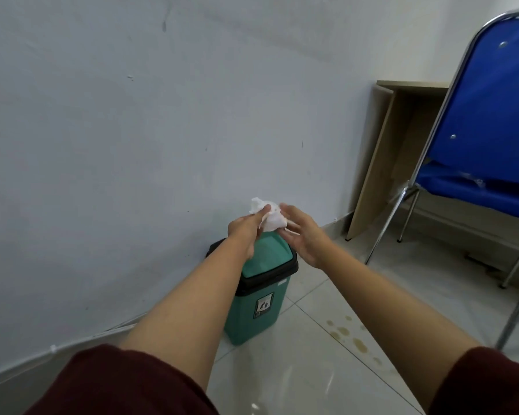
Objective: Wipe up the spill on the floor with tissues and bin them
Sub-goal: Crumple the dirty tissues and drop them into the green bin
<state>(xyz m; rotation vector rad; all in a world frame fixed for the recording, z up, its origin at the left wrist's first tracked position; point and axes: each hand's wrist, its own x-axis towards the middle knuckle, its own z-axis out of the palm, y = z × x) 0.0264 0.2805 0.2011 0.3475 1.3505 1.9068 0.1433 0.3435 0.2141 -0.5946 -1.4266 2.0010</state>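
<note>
Tissues (271, 216): a crumpled white wad is held in the air directly above the bin, between the two hands. No clear long axis is given by the crumpled shape; one loose corner is turned up and to the left, toward the wall.
Left hand (244, 232): the wad is pinched at its left side between thumb and fingertips, with the fingers curled onto the paper.
Right hand (301, 235): the palm is turned toward the wad and the fingers are spread and nearly straight, with the fingertips laid against the right side of the paper. Nothing is clasped by it.
Bin (256, 298): a green bin with a black collar and a green swing lid is stood upright on the floor, close against the wall. Its long axis is vertical. A small pictogram label is carried on the front face. The lid is seen shut, so the contents cannot be told.
Spill (346, 332): yellowish-brown drops and patches are scattered on the pale floor tiles (297, 381), just to the right of the bin and partly behind the right forearm.
Chair (486, 121): a blue folding chair with a chrome frame is stood at the right.
Desk (402, 145): a light wooden desk is set against the wall behind the chair.
Sleeves (126, 384): dark red short sleeves are seen on both arms.
</note>
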